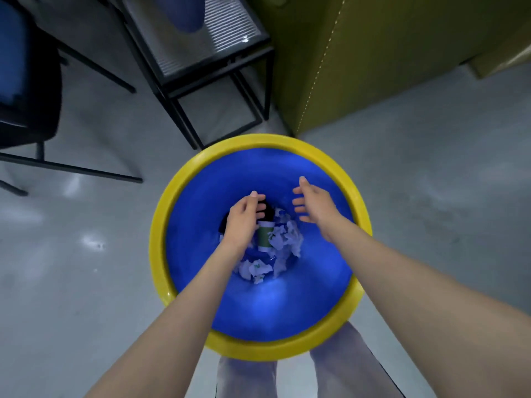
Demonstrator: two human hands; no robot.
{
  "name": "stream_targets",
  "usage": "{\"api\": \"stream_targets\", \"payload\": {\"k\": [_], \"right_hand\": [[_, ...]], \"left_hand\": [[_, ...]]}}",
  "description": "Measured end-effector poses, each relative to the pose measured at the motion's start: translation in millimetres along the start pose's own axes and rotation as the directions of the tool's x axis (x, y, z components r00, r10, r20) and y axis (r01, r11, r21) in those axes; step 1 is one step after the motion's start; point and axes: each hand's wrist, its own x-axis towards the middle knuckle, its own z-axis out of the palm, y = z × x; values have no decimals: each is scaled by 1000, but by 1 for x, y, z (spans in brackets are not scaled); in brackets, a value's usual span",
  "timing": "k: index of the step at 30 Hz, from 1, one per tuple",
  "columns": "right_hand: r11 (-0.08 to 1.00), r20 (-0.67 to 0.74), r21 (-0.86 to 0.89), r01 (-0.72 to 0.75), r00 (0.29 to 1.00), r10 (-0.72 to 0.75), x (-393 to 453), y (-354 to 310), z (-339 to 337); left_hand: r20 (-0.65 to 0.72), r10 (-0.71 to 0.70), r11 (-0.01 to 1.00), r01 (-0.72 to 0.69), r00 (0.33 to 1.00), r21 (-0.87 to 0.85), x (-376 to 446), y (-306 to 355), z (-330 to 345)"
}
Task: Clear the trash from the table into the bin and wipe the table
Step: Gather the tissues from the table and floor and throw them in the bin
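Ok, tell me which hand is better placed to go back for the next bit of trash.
Probably the right hand: it hangs open and empty above the bin. The left hand is curled over a dark item, possibly mid-release.

One bin [260,145], blue inside, yellow rim. Two hands over it: left hand [244,215], right hand [311,205]. One paper cup [265,237] in bin, green band. Crumpled paper [283,239]: several wads, exact number unclear. One dark item [268,213] under left fingers [260,208]. One black-framed side table [201,47]. One blue chair [26,76].
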Motion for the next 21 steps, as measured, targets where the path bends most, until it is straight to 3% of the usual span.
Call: {"api": "stream_targets", "payload": {"k": [9,21], "right_hand": [[988,1,69,141,990,-142,-110,-17,-64],[958,124,155,243,957,-262,-165,8,-192]], "left_hand": [[-21,148,985,-149,989,-87,-118,78,11],[-202,216,942,-258,955,-213,-251,67,106]]}}
